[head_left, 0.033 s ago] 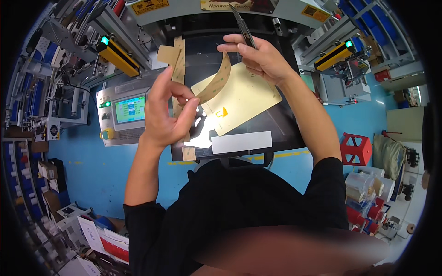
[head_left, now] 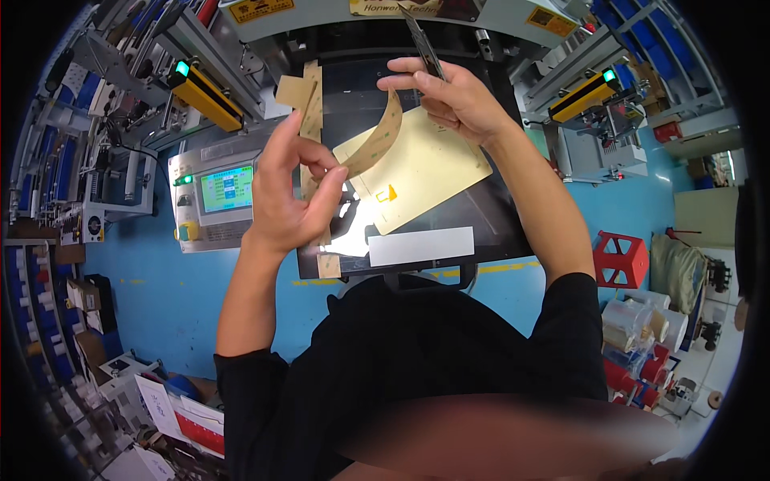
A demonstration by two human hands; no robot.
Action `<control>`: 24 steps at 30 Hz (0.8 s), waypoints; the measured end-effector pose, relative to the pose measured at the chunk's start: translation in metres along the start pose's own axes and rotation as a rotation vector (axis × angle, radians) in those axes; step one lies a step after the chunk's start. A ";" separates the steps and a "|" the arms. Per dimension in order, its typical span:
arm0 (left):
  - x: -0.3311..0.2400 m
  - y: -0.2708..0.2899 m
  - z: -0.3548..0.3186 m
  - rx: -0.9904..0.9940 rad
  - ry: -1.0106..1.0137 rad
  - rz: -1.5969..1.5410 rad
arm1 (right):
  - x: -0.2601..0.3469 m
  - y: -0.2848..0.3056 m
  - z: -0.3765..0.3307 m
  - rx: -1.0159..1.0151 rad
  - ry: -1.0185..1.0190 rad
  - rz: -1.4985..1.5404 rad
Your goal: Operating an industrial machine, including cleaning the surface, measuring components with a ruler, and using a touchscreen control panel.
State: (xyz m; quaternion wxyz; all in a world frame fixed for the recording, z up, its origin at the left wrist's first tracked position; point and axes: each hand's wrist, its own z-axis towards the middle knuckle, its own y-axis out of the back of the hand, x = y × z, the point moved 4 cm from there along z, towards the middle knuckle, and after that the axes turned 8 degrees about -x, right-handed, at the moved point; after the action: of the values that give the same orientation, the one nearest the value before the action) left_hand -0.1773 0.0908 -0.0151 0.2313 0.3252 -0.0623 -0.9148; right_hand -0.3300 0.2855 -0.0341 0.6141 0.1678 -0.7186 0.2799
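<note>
My left hand (head_left: 293, 188) is raised over the dark work plate (head_left: 497, 212), fingers pinched on a tan strip of backing (head_left: 309, 104) that stands upright. A second tan strip (head_left: 377, 140) curves from my left fingers up to my right hand (head_left: 453, 96). My right hand pinches that strip's far end and also holds a thin dark blade-like tool (head_left: 421, 40) pointing away. Below the strip a pale yellow sheet (head_left: 425, 172) lies tilted on the plate. A white rectangular strip (head_left: 421, 246) lies along the plate's near edge.
A grey control box with a small lit screen (head_left: 226, 188) stands left of the plate. Yellow sensor bars flank the machine at left (head_left: 204, 96) and right (head_left: 585, 94). A red stool (head_left: 619, 258) and several rolls (head_left: 642, 321) sit on the blue floor at right.
</note>
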 end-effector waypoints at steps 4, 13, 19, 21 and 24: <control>0.011 -0.002 0.000 -0.011 0.094 0.037 | -0.001 0.012 -0.003 -0.041 0.032 -0.075; 0.042 -0.016 0.017 0.168 0.541 0.169 | -0.002 0.040 -0.002 -0.299 0.125 -0.482; 0.073 -0.027 0.016 0.275 0.656 0.152 | -0.008 0.045 0.004 -0.352 0.163 -0.778; 0.082 -0.032 0.017 0.315 0.667 0.148 | -0.011 0.053 0.009 -0.342 0.149 -0.798; 0.092 -0.038 0.017 0.334 0.722 0.125 | -0.016 0.062 0.016 -0.316 0.119 -0.819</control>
State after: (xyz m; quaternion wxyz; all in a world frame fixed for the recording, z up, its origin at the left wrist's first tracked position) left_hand -0.2654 0.0807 -0.0637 0.2374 0.6545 -0.1444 -0.7031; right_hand -0.3760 0.3224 -0.0628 0.7327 0.3263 -0.5903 -0.0907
